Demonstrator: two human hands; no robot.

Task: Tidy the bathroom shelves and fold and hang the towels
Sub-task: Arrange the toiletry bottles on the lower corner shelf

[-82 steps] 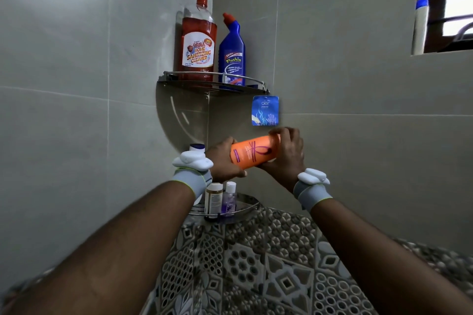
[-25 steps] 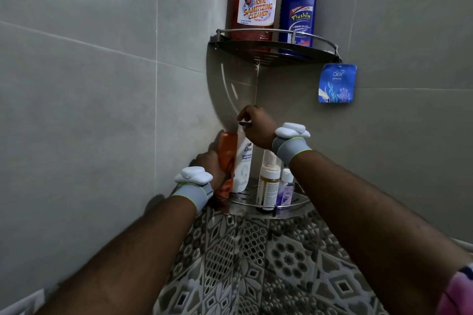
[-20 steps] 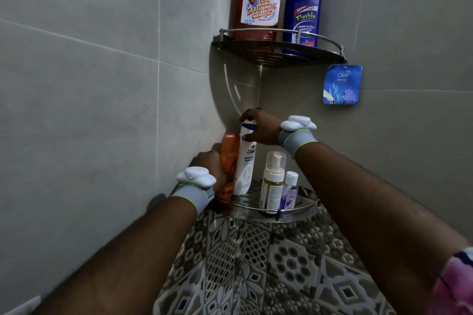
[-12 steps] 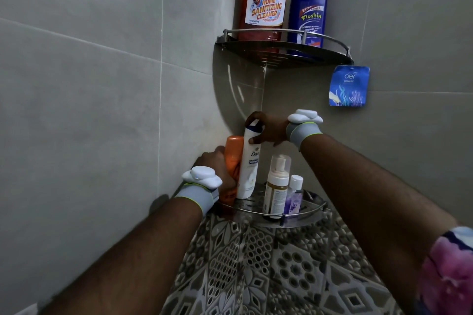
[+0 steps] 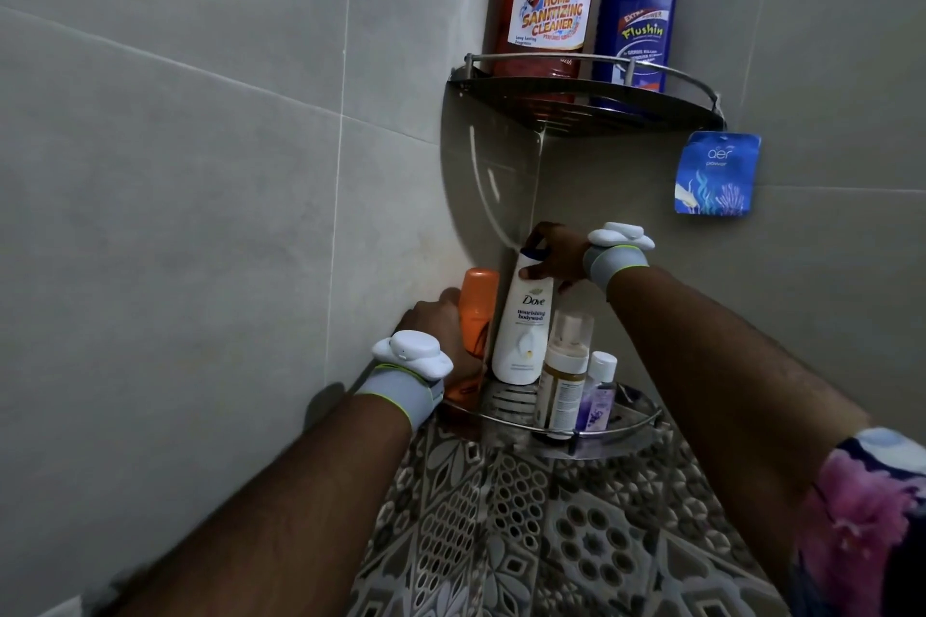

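Right fingers [image 5: 542, 236] and thumb pinch the cap end of the white bottle [image 5: 523, 326], centre frame. The right hand [image 5: 558, 258] holds this bottle upright, base on the lower shelf [image 5: 609, 431], close to the wall corner. The left hand [image 5: 438, 331], centre left, wraps the orange bottle [image 5: 477, 306]; its fingertips are hidden behind the bottle. That bottle stands upright at the shelf's left end, just beside the white bottle. A pump bottle [image 5: 563, 376] stands in front, near the rim.

Step in hand, by judgement: shelf tidying, with two bottles being seated at the back. The next move calls for releasing each hand in turn and drawing it straight back, without tipping either bottle or brushing the pump bottle.
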